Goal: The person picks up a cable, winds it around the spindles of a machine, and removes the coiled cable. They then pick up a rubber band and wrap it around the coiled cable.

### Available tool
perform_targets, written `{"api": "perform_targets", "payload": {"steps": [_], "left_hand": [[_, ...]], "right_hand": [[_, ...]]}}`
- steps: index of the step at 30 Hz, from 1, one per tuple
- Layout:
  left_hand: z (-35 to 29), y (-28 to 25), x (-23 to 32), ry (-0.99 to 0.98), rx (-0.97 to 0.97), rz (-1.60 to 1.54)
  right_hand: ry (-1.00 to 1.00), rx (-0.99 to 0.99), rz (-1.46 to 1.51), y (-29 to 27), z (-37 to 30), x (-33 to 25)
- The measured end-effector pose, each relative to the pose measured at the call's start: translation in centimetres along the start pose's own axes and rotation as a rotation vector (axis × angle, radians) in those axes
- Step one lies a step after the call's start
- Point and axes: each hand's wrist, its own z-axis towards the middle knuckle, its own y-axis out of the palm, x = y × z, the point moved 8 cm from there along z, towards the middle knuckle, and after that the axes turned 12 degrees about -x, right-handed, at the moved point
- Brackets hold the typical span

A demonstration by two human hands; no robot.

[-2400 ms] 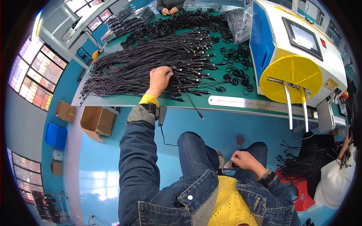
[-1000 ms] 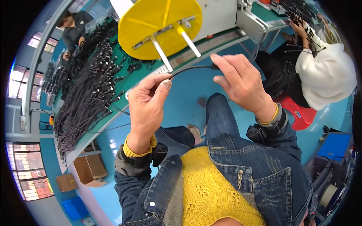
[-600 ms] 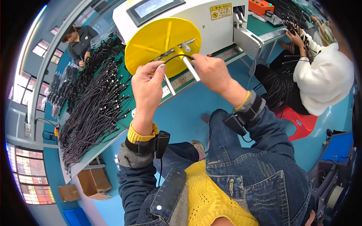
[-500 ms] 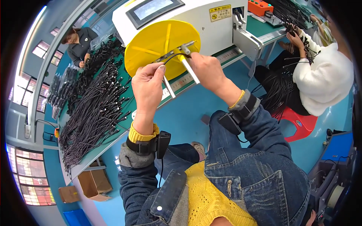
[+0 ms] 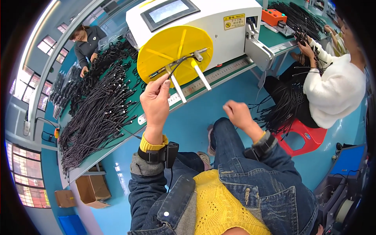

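My left hand [image 5: 155, 102] is closed, pinching a black cable [image 5: 175, 67] between thumb and forefinger. The cable curves up across a round yellow disc [image 5: 158, 47] and runs toward a peg on the slotted bar at its middle. Two pale rods [image 5: 202, 77] stick out of the disc toward me, one with a yellow base. The disc sits on the front of a white machine [image 5: 231, 43] with a screen [image 5: 169, 11]. Away from the disc, over the floor, my right hand [image 5: 239, 114] has its fingers curled in, with nothing visible in them.
A large pile of black cables [image 5: 98, 113] covers the green table at left. A co-worker [image 5: 86, 41] handles cables behind it. At right, another person in white [image 5: 333, 86] holds cables beside a red stool [image 5: 305, 137]. A metal ruler [image 5: 225, 72] runs along the table's front edge.
My right hand has left the cable and the disc and dropped down toward my knee. The left hand still pinches the cable, and the view has shifted slightly.
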Motion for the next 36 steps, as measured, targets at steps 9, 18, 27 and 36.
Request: {"api": "perform_targets", "payload": {"steps": [9, 18, 27, 36], "left_hand": [[-1.1, -0.4, 3.2, 0.264, 0.070, 0.404], [-3.9, 1.3, 6.6, 0.405, 0.015, 0.666], [-5.1, 2.0, 5.6, 0.343, 0.015, 0.614], [-4.6, 3.7, 5.9, 0.407, 0.017, 0.527]], "right_hand": [[0.288, -0.293, 0.203, 3.8, -6.6, 3.9], [0.313, -0.325, 0.289, 4.6, -7.1, 3.7], [0.323, -0.378, 0.282, 5.4, -6.8, 3.4], [0.257, -0.375, 0.270, 4.2, -5.8, 2.6]]}}
